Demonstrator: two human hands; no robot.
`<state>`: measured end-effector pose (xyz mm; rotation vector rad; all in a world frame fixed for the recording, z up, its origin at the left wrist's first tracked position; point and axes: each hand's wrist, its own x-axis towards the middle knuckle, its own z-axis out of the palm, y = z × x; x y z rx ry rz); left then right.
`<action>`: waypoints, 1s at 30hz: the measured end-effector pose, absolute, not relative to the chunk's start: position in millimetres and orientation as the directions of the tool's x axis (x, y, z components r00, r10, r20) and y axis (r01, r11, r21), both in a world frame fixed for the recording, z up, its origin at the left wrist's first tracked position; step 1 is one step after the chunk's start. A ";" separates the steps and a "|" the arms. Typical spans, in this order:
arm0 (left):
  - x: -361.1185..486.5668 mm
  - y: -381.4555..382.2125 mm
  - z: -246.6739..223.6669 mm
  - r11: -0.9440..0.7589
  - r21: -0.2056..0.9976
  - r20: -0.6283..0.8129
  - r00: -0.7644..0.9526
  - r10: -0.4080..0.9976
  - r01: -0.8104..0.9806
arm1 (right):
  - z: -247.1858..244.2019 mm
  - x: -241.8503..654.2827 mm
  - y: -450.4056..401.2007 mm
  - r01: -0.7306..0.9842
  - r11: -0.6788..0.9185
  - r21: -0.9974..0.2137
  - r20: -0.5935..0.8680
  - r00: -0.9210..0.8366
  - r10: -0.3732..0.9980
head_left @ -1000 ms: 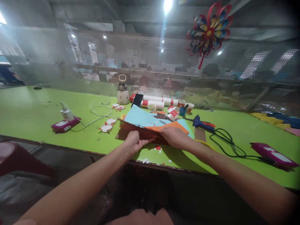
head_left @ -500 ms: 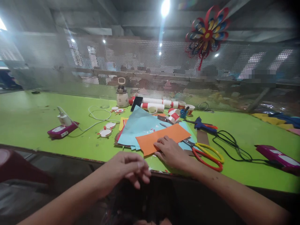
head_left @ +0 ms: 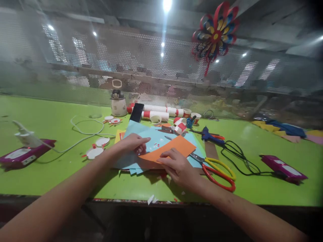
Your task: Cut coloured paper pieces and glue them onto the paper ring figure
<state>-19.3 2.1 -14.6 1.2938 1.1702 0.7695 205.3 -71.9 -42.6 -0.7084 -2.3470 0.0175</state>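
Observation:
A strip of orange paper (head_left: 180, 145) lies over light blue sheets (head_left: 148, 132), its near left part curving upward. My right hand (head_left: 178, 166) grips the strip's near edge between thumb and fingers. My left hand (head_left: 135, 143) is over the blue sheets at the strip's left corner. Its fingers are loosely curled with the thumb held apart, and I see nothing clearly held in it. Scissors (head_left: 220, 178) with red and yellow handles lie just right of the strip, their blades partly hidden beneath it.
A blue glue gun (head_left: 212, 137) with a black cord and a purple power bank (head_left: 284, 169) are at right. Another purple power bank (head_left: 27, 155) with a white plug sits left. White paper discs (head_left: 95, 153), a phone (head_left: 137, 112), a bottle (head_left: 118, 104) and paper-cup tubes (head_left: 155, 116) stand beyond.
My left hand has moved from in front of the table edge up onto the blue sheets beside the orange strip. The strip's near edge has lifted and curved in my right hand. The view has shifted.

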 end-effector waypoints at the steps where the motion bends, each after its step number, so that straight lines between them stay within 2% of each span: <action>1: -20.4 1.0 -15.4 0.193 0.965 -0.240 0.307 0.921 0.176 | -40.6 201.9 -72.7 0.467 0.869 -0.162 0.649 -0.613 0.451; 3: -24.5 0.2 -17.1 0.236 0.958 -0.280 0.361 0.889 0.161 | -37.5 193.4 -74.9 0.422 0.904 -0.065 0.688 -0.637 0.347; 6: -32.8 0.7 -19.9 0.303 0.947 -0.319 0.451 0.834 0.110 | -37.1 180.6 -80.0 0.278 0.960 0.039 0.629 -0.753 0.193; 9: -36.9 -0.9 -22.9 0.325 0.945 -0.305 0.493 0.815 0.046 | -38.7 171.8 -86.6 0.182 0.983 0.020 0.523 -0.840 0.145; 13: -32.7 -5.0 -25.6 0.316 0.949 -0.270 0.508 0.818 -0.006 | -34.8 166.0 -95.9 0.161 0.987 -0.006 0.425 -0.893 0.149; 18: -29.5 -6.3 -27.7 0.255 0.963 -0.197 0.427 0.882 -0.082 | -23.5 170.7 -113.1 0.146 0.988 -0.049 0.360 -0.920 0.153; 20: -30.3 -6.0 -27.4 0.218 0.969 -0.152 0.411 0.899 -0.118 | -19.8 179.4 -116.3 0.189 0.973 -0.131 0.397 -0.890 0.226; 22: -30.6 -6.9 -24.6 0.178 0.972 -0.103 0.398 0.911 -0.155 | -16.8 191.5 -110.4 0.266 0.931 -0.252 0.519 -0.774 0.362; 25: -28.9 -12.8 -14.5 0.119 0.972 -0.027 0.404 0.914 -0.203 | -10.9 209.3 -83.2 0.409 0.776 -0.481 0.684 -0.378 0.624; 26: -28.0 -15.8 -10.3 0.102 0.971 -0.001 0.421 0.907 -0.218 | -8.0 213.4 -71.7 0.440 0.671 -0.597 0.648 -0.228 0.726; 27: -27.2 -19.0 -6.5 0.087 0.969 0.025 0.441 0.897 -0.233 | -4.7 216.0 -60.8 0.422 0.541 -0.728 0.552 -0.108 0.827; 28: -26.4 -22.1 -3.5 0.071 0.967 0.051 0.458 0.887 -0.245 | -1.0 217.0 -51.3 0.341 0.421 -0.840 0.436 -0.037 0.899; 30: -25.0 -27.5 -0.7 0.021 0.968 0.105 0.476 0.873 -0.252 | 6.6 215.0 -39.1 0.197 0.286 -0.938 0.282 -0.052 0.958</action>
